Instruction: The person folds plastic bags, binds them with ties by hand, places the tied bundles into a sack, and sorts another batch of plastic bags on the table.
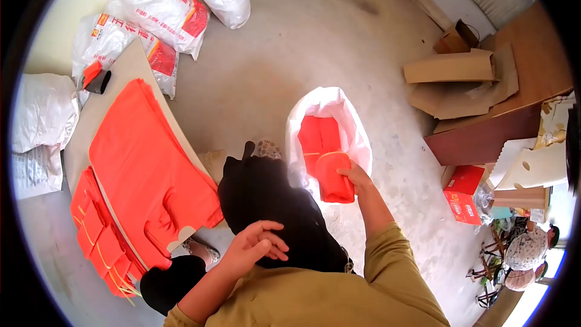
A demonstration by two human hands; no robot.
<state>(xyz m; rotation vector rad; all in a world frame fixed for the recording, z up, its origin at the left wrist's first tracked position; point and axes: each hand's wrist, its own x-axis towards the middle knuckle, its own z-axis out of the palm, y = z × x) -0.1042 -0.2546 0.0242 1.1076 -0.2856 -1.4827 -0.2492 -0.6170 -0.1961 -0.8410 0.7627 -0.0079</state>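
My right hand (pixel 357 180) grips a folded red cloth (pixel 334 183) by its right side, at the near rim of a white sack (pixel 361 127). More folded red cloth (pixel 319 133) lies inside the sack, and a thin yellow strip shows near it. Over my black-clad lap, my left hand (pixel 257 247) is empty, its fingers slightly curled and apart. To the left, a large stack of red cloth (pixel 148 163) covers much of a table (pixel 136 60). Beside it hang or lie smaller red bundles with yellow ties (pixel 100 236); their support is hidden.
Printed white plastic bags (pixel 160 15) lean at the upper left. A small red and black item (pixel 97 77) sits at the table's corner. On the right are an open cardboard box (pixel 451 68), a brown wooden surface (pixel 529 54) and a red box (pixel 463 194).
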